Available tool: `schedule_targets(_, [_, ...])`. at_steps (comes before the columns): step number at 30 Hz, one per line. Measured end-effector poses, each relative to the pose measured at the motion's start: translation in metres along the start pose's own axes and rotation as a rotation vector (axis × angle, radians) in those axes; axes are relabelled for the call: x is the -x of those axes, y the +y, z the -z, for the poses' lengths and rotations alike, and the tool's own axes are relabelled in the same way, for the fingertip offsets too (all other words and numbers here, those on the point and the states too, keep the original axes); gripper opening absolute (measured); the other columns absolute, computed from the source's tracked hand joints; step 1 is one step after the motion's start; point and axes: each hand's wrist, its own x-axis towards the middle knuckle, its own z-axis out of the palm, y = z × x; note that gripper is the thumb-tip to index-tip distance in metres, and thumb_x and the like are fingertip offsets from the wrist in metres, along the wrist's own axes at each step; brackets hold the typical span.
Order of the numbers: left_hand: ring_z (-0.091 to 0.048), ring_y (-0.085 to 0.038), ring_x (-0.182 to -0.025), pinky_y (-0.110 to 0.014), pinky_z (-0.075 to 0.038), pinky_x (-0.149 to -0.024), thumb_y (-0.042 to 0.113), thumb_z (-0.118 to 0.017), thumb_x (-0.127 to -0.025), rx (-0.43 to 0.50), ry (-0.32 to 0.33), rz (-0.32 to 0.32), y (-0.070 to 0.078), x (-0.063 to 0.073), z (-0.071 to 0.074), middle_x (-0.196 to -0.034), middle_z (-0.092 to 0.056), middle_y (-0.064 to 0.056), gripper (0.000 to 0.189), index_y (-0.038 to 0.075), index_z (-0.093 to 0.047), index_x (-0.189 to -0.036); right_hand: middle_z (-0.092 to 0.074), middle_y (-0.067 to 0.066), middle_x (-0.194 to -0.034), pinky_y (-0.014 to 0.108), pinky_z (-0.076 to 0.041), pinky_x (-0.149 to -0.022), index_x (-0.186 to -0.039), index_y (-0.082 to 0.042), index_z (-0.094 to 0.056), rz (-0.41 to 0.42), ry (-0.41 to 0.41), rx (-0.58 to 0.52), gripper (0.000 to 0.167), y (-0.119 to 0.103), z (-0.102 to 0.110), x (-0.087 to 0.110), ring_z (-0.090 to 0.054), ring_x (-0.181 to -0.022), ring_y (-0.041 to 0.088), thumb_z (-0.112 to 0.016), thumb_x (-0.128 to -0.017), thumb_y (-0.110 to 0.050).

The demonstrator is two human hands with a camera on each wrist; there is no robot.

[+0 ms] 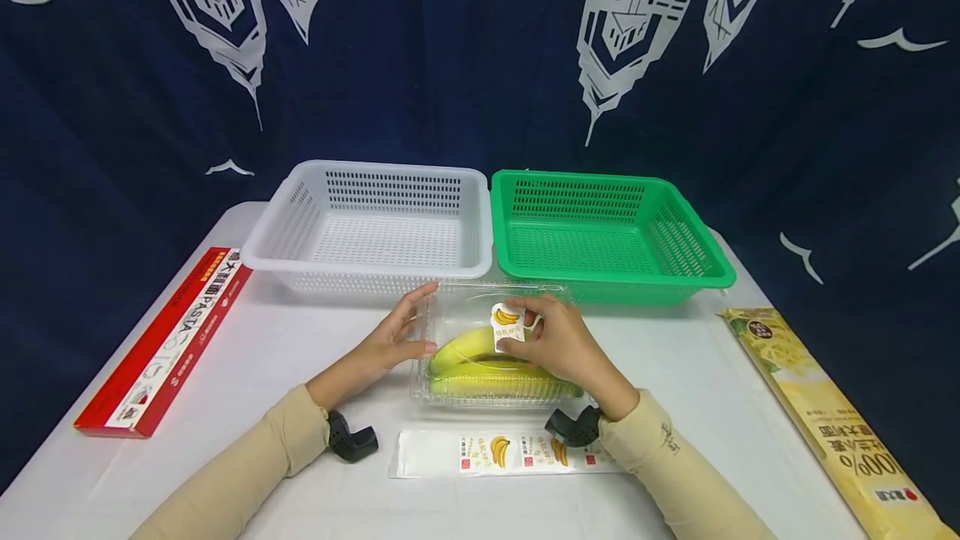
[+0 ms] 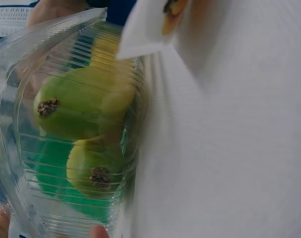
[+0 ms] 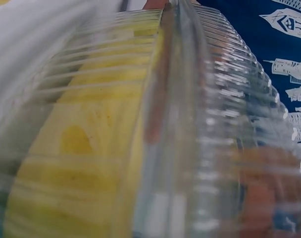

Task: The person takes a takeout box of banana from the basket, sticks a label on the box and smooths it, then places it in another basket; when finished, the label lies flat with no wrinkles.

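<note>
Between the two hands, a clear plastic box (image 1: 457, 315) of bananas (image 1: 487, 380) sat on the white-covered bench (image 1: 450, 515). The left hand (image 1: 393, 340) rested against its left side, thumb spread well apart from the fingers, whose far tips were hard to make out by the plastic. The right hand (image 1: 555, 340) pinched a white label (image 1: 507, 333) with thumb and forefinger over the box; the fingers covered part of its right side, and whether it touched the lid could not be told. The right wrist view was badly blurred, with yellow peel behind ribbed plastic and only a smear of skin at lower right. From the left wrist, two dark banana tips showed through the ribs, while just bits of fingers entered at the bottom edge. Nearer than the hands lay a strip of labels (image 1: 498, 452), its right part hidden by the right wrist's black camera (image 1: 573, 427) and sleeve. Beyond the hands stood a white basket (image 1: 367, 265) and a green basket (image 1: 615, 278). Well left lay a red pasta box (image 1: 165, 340); well right, a yellow packet (image 1: 832, 423), cut off at the bottom.
</note>
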Motion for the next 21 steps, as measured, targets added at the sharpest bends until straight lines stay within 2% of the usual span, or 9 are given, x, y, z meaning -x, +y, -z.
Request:
schedule_targets(3, [-0.002, -0.056, -0.161, -0.078, -0.010, -0.124, 0.019, -0.071, -0.096, -0.018, 0.008, 0.026, 0.004, 0.000, -0.001, -0.180, 0.001, -0.018, 0.095, 0.020, -0.016, -0.174, -0.058, 0.008, -0.097, 0.028, -0.051, -0.064, -0.140, 0.007, -0.066, 0.030, -0.003, 0.007, 0.060, -0.001, 0.004, 0.003, -0.058, -0.067, 0.013, -0.090, -0.088, -0.010])
schedule_targets(6, [-0.004, -0.059, -0.160, -0.082, -0.018, -0.120, 0.020, -0.070, -0.096, -0.040, 0.017, 0.058, 0.008, 0.001, -0.001, -0.180, 0.002, -0.020, 0.095, 0.022, -0.016, -0.174, -0.060, 0.009, -0.103, 0.027, -0.052, -0.068, -0.145, 0.007, -0.061, 0.064, -0.056, -0.028, 0.064, -0.002, 0.012, 0.007, -0.059, -0.077, 0.015, -0.088, -0.090, -0.011])
schedule_targets(12, [-0.011, -0.064, -0.157, -0.081, -0.035, -0.113, 0.021, -0.071, -0.096, -0.061, 0.004, 0.091, 0.016, 0.003, -0.001, -0.178, -0.001, -0.028, 0.097, 0.022, -0.013, -0.174, -0.058, 0.020, -0.123, 0.028, -0.060, -0.083, -0.156, 0.007, -0.047, 0.115, -0.305, -0.225, 0.066, 0.003, 0.041, 0.010, -0.067, -0.097, 0.024, -0.076, -0.100, -0.010])
schedule_targets(14, [-0.013, -0.063, -0.157, -0.076, -0.043, -0.110, 0.021, -0.071, -0.096, -0.065, -0.001, 0.107, 0.020, 0.004, -0.001, -0.177, -0.003, -0.028, 0.098, 0.023, -0.012, -0.175, -0.057, 0.024, -0.130, 0.029, -0.061, -0.089, -0.156, 0.007, -0.046, 0.143, -0.361, -0.260, 0.062, 0.007, 0.054, 0.010, -0.067, -0.104, 0.028, -0.073, -0.102, -0.009])
schedule_targets(17, [-0.022, -0.062, -0.155, -0.060, -0.057, -0.099, 0.021, -0.070, -0.096, -0.062, -0.011, 0.133, 0.025, 0.005, -0.001, -0.176, -0.005, -0.031, 0.100, 0.024, -0.010, -0.175, -0.058, 0.027, -0.136, 0.031, -0.060, -0.094, -0.155, 0.007, -0.047, 0.184, -0.385, -0.283, 0.058, 0.017, 0.075, 0.010, -0.068, -0.111, 0.033, -0.071, -0.104, -0.007])
schedule_targets(19, [-0.031, -0.060, -0.152, -0.048, -0.060, -0.088, 0.020, -0.069, -0.096, -0.061, -0.016, 0.144, 0.027, 0.005, -0.002, -0.175, -0.007, -0.033, 0.100, 0.024, -0.009, -0.175, -0.059, 0.027, -0.138, 0.032, -0.060, -0.096, -0.155, 0.006, -0.048, 0.182, -0.379, -0.311, 0.055, 0.025, 0.090, 0.011, -0.068, -0.115, 0.034, -0.069, -0.105, -0.006])
schedule_targets(21, [-0.039, -0.058, -0.148, -0.042, -0.060, -0.082, 0.018, -0.068, -0.096, -0.052, -0.024, 0.144, 0.028, 0.004, -0.002, -0.173, -0.009, -0.035, 0.100, 0.023, -0.007, -0.175, -0.060, 0.025, -0.138, 0.034, -0.061, -0.097, -0.156, 0.001, -0.050, 0.177, -0.368, -0.354, 0.053, 0.034, 0.103, 0.013, -0.070, -0.115, 0.033, -0.066, -0.106, -0.003])
